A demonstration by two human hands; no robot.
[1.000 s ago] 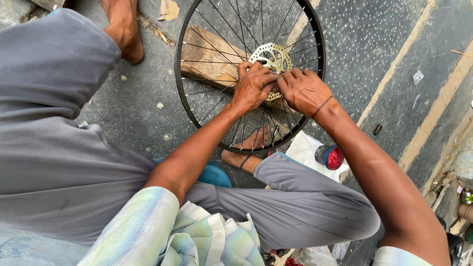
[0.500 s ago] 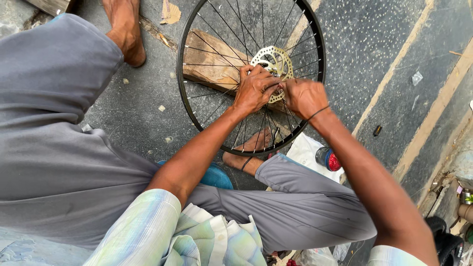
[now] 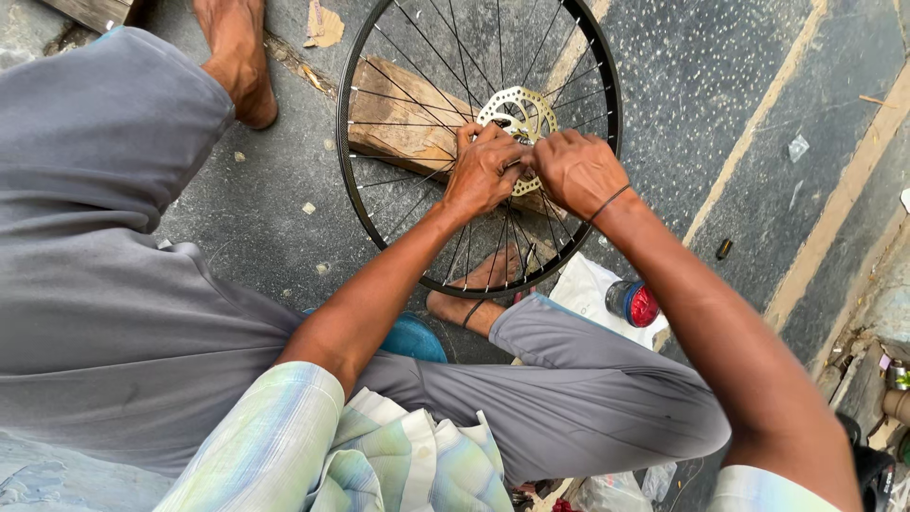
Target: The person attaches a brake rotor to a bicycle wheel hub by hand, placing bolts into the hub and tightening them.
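A black-rimmed bicycle wheel [image 3: 353, 204] with thin spokes lies flat over a wooden block [image 3: 403, 118] on the ground. A silver disc rotor [image 3: 517, 106] sits at its hub. My left hand [image 3: 485, 171] and my right hand [image 3: 576, 171] are both closed at the hub, fingers pinched among the spokes just below the rotor. What the fingertips grip is hidden by the hands. My right wrist wears a thin dark band.
I sit with grey-trousered legs [image 3: 104, 284] bent on either side. One bare foot [image 3: 237, 57] is at the far left, another [image 3: 474, 294] lies under the wheel's near rim by a blue sandal [image 3: 417, 339]. A small red-capped jar [image 3: 633, 303] rests on white plastic.
The view shifted slightly. Both hands stay at the hub, working a little closer together among the spokes; the wheel has hardly moved.
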